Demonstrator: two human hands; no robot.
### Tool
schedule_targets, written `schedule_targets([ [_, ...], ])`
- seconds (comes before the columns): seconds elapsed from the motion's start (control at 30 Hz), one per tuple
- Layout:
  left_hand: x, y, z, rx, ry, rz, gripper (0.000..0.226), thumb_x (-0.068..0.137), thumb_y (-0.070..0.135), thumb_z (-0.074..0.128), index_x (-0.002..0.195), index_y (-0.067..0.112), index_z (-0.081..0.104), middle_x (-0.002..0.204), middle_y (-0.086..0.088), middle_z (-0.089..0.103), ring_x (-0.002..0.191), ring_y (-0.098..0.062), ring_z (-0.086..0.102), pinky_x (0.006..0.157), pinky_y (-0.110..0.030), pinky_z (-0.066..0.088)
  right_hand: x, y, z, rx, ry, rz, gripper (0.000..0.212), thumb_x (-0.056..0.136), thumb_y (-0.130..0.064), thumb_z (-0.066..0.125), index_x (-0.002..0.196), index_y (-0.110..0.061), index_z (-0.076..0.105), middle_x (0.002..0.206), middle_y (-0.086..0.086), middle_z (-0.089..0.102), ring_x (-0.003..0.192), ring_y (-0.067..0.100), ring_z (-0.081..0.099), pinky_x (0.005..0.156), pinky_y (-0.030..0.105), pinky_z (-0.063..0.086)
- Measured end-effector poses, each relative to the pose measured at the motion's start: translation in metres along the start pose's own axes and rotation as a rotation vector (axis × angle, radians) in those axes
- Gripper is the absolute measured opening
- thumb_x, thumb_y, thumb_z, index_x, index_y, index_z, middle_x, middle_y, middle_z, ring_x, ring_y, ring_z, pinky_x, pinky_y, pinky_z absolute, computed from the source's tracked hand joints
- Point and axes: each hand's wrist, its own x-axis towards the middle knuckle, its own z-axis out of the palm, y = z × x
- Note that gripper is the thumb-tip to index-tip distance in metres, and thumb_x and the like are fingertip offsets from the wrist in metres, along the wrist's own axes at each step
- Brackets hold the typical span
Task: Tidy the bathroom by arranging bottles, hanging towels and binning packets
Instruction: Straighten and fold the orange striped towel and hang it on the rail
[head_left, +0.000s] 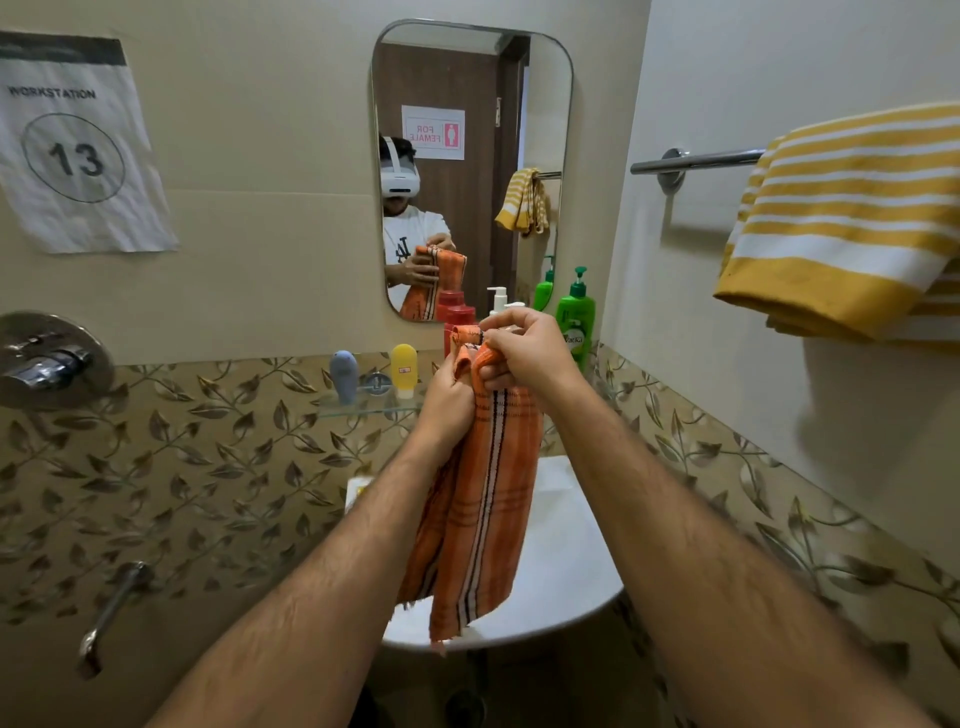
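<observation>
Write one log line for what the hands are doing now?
left hand: grips orange towel | right hand: pinches its top edge | yellow towel: on rail

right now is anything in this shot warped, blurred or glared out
Head view: wide-angle bend bows the towel rail and wall edges near the frame's sides; the yellow striped towel casts a soft shadow below it; glare glints on the chrome tap; both hands, left hand and right hand, and the orange towel look fairly sharp.
</observation>
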Motion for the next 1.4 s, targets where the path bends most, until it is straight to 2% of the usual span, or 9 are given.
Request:
schedule_targets([
  [0.2, -0.005, 0.002, -0.009, -0.245, -0.205, -0.141, 0.072, 0.083, 0.070, 0.041, 0.129, 0.019, 0.058, 0.109, -0.013, 0.074, 0.102, -0.030, 0.072, 0.078, -0.039, 0.061, -0.003, 0.000, 0.003, 0.020, -0.026, 0.007, 0.016, 0.097, -0.014, 0.060, 0.111, -0.008, 0.065, 0.099, 0.012, 0.067, 0.077, 0.017, 0.072, 0.062, 0.026, 0.061],
  [0.37, 0.001, -0.001, -0.014, -0.298, -0.197, -0.140, 0.036, 0.093, 0.026, 0.066, 0.125, 0.011, 0.060, 0.108, -0.018, 0.072, 0.104, -0.036, 0.070, 0.084, -0.044, 0.059, -0.001, -0.009, -0.012, 0.198, -0.186, 0.004, 0.030, 0.102, -0.017, 0.050, 0.131, -0.015, 0.050, 0.105, 0.013, 0.072, 0.087, 0.024, 0.075, 0.072, 0.035, 0.062],
  [0.5, 0.013, 0.007, -0.006, -0.370, -0.214, -0.192, 0.028, 0.099, 0.029, 0.055, 0.117, 0.009, 0.064, 0.100, -0.011, 0.075, 0.095, -0.031, 0.072, 0.074, -0.039, 0.060, 0.004, 0.008, -0.033, -0.024, 0.325, -0.214, 0.030, 0.095, -0.024, 0.063, 0.122, -0.016, 0.055, 0.091, 0.002, 0.071, 0.076, 0.016, 0.073, 0.066, 0.032, 0.062],
  [0.6, 0.023, 0.014, -0.001, -0.378, -0.223, -0.204, 0.037, 0.100, 0.033, 0.052, 0.124, 0.005, 0.062, 0.107, -0.014, 0.072, 0.100, -0.034, 0.070, 0.082, -0.046, 0.058, 0.008, 0.033, -0.057, -0.212, 0.602, -0.173, 0.060, 0.081, -0.044, 0.076, 0.128, -0.020, 0.047, 0.106, -0.002, 0.060, 0.090, 0.014, 0.064, 0.071, 0.029, 0.057],
  [0.73, 0.042, 0.022, 0.005, -0.465, -0.236, -0.216, 0.044, 0.101, 0.039, 0.047, 0.125, 0.006, 0.062, 0.115, -0.017, 0.071, 0.106, -0.036, 0.069, 0.083, -0.047, 0.058, 0.017, 0.055, -0.084, 0.161, 0.115, 0.131, 0.103, 0.068, -0.050, 0.081, 0.149, -0.014, 0.029, 0.134, 0.013, 0.058, 0.114, 0.026, 0.060, 0.095, 0.043, 0.048],
  [0.87, 0.065, 0.030, 0.012, -0.525, -0.310, -0.189, 0.041, 0.100, 0.040, 0.045, 0.113, 0.009, 0.068, 0.104, -0.014, 0.074, 0.094, -0.030, 0.073, 0.075, -0.041, 0.060, 0.027, 0.049, -0.100, 0.305, -0.231, 0.050, 0.052, 0.085, -0.024, 0.072, 0.130, -0.003, 0.057, 0.114, 0.017, 0.072, 0.102, 0.033, 0.071, 0.078, 0.039, 0.060],
  [1.13, 0.117, 0.036, 0.038, -0.520, -0.499, -0.093, 0.073, 0.086, 0.071, 0.037, 0.124, 0.017, 0.068, 0.121, -0.018, 0.069, 0.109, -0.034, 0.067, 0.086, -0.044, 0.057, 0.074, 0.001, -0.123, 0.319, 0.042, -0.085, 0.028, 0.091, -0.011, 0.067, 0.116, 0.000, 0.065, 0.098, 0.016, 0.074, 0.082, 0.030, 0.074, 0.068, 0.037, 0.060],
  [1.27, 0.130, 0.029, 0.057, -0.457, -0.551, -0.043, 0.046, 0.087, 0.049, 0.051, 0.113, 0.014, 0.066, 0.091, -0.004, 0.076, 0.081, -0.018, 0.074, 0.065, -0.028, 0.059, 0.095, -0.016, -0.139, 0.305, 0.168, -0.118, 0.019, 0.093, -0.009, 0.064, 0.110, -0.002, 0.069, 0.095, 0.014, 0.074, 0.081, 0.028, 0.074, 0.066, 0.035, 0.060],
  [1.4, 0.164, 0.042, 0.089, -0.455, -0.387, -0.007, 0.033, 0.094, 0.021, 0.063, 0.124, 0.010, 0.056, 0.097, -0.009, 0.075, 0.084, -0.022, 0.074, 0.065, -0.030, 0.060, 0.114, -0.030, -0.157, 0.248, 0.275, -0.145, 0.015, 0.094, -0.013, 0.064, 0.107, -0.007, 0.070, 0.098, 0.013, 0.075, 0.088, 0.030, 0.075, 0.074, 0.042, 0.062],
])
